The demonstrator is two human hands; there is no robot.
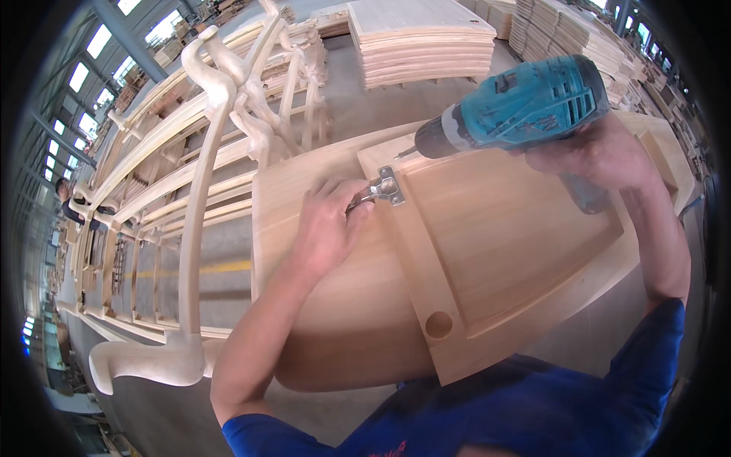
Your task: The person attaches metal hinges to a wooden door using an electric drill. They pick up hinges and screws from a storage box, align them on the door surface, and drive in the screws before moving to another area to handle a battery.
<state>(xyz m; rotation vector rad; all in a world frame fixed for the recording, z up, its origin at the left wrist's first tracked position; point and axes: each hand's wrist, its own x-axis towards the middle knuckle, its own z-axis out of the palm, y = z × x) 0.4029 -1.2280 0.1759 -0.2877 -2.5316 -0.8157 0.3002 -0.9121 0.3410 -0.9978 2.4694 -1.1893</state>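
My right hand [598, 156] is wrapped round the grip of a teal cordless drill [525, 103]. Its black chuck points left, and the thin bit ends just above the panel, near the hinge. My left hand [331, 221] pinches the arm of a metal cabinet hinge [389, 186], whose plate lies at the edge of a framed wooden door panel [422, 259]. A round hole [438, 325] is bored in the same frame strip, closer to my body. Beneath the door lies a wider curved wooden board [335, 335]. Whether a screw sits on the bit cannot be made out.
Unfinished wooden frames with curved legs [202, 152] stand close on the left. A stack of wooden panels [422, 46] rises beyond the work, with more stacked boards [563, 46] at the far right. Another person [65, 198] is at the far left.
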